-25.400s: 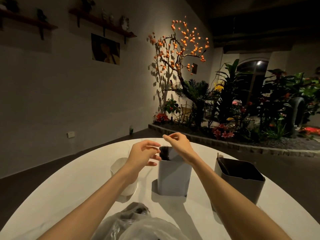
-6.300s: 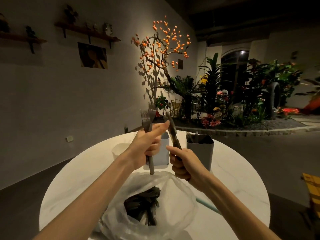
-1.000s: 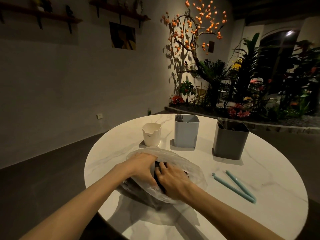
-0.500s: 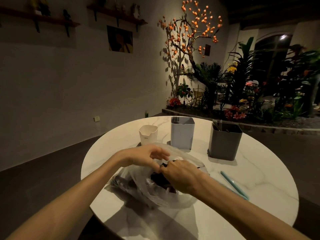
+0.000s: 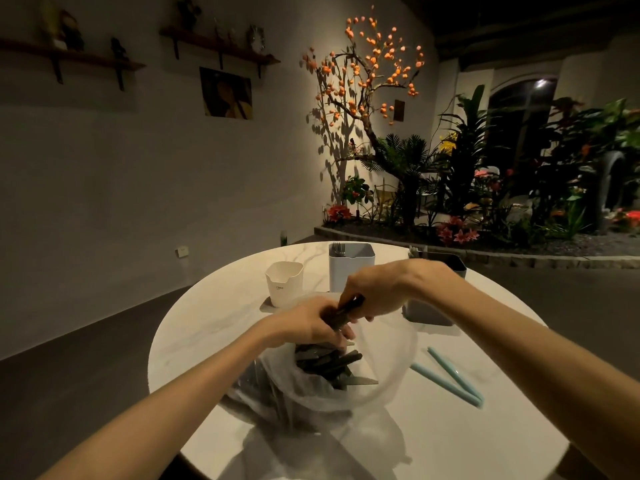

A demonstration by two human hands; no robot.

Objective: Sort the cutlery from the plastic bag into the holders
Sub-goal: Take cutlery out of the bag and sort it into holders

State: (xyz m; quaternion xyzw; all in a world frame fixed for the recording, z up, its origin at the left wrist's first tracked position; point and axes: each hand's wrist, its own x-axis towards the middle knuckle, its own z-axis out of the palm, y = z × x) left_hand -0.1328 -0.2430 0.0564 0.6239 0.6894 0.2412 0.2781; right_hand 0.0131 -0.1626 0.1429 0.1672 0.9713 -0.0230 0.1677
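A clear plastic bag (image 5: pixel 391 372) lies open on the round white table (image 5: pixel 450 445), with several dark-handled cutlery pieces (image 5: pixel 329 362) inside. Both hands are just above the bag's far rim. My left hand (image 5: pixel 308 323) and my right hand (image 5: pixel 377 292) both close around dark cutlery handles (image 5: pixel 348 308) lifted out of the bag. Behind them stand three holders: a small white one (image 5: pixel 284 287), a pale blue-grey one (image 5: pixel 349 266) with fork tines showing, and a dark grey one (image 5: pixel 450 266) mostly hidden by my right arm.
Two light blue sticks (image 5: pixel 450 379) lie on the table right of the bag. The table edge curves close at the left and front. A planted bed with a lit orange tree (image 5: pixel 367 74) fills the far right of the room.
The hands were down inside the bag a second ago. They have risen to its far rim with dark cutlery handles gripped between them.
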